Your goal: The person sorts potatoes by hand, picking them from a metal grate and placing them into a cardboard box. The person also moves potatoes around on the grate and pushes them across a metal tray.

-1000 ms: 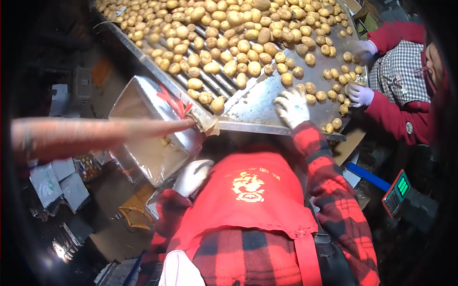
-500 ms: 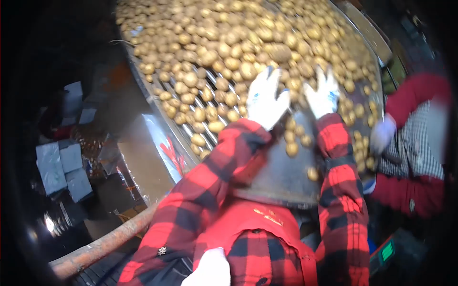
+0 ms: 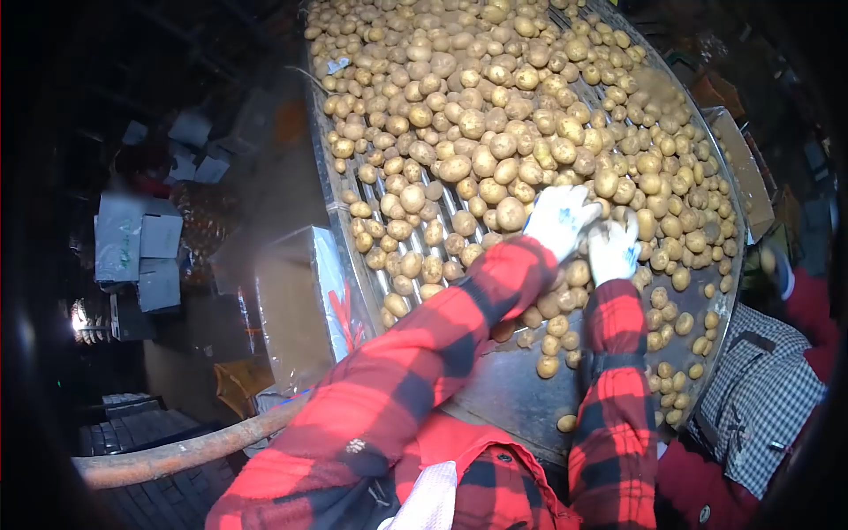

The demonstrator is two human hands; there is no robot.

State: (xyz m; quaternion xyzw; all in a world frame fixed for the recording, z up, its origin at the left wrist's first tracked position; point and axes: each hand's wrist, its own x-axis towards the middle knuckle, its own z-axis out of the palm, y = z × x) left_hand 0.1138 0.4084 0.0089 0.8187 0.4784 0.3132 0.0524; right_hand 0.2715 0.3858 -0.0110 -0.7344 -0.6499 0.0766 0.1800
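Observation:
Many potatoes (image 3: pixel 473 124) cover a sloping sorting table (image 3: pixel 503 389) with metal rollers at its left. My left hand (image 3: pixel 561 221), in a white glove, lies over the potatoes with its fingers stretched out to the right. Close beside it, my right hand (image 3: pixel 614 250), also gloved, has thumb and fingers bent around a brownish potato, partly hidden. Small potatoes (image 3: pixel 548 367) lie below my hands on the dark sheet, between my forearms.
A person in a checked apron (image 3: pixel 764 389) stands at the right edge, a gloved hand near the rim. Left of the table are an open cardboard box (image 3: pixel 296 305) with plastic lining and a rusty pipe (image 3: pixel 190 455). White boxes (image 3: pixel 137 243) stand farther left.
My hands have come closer together, the left moving right across the potatoes. The right hand's fingers, spread before, are now bent. The view has shifted, and the co-worker's hand has moved up along the rim.

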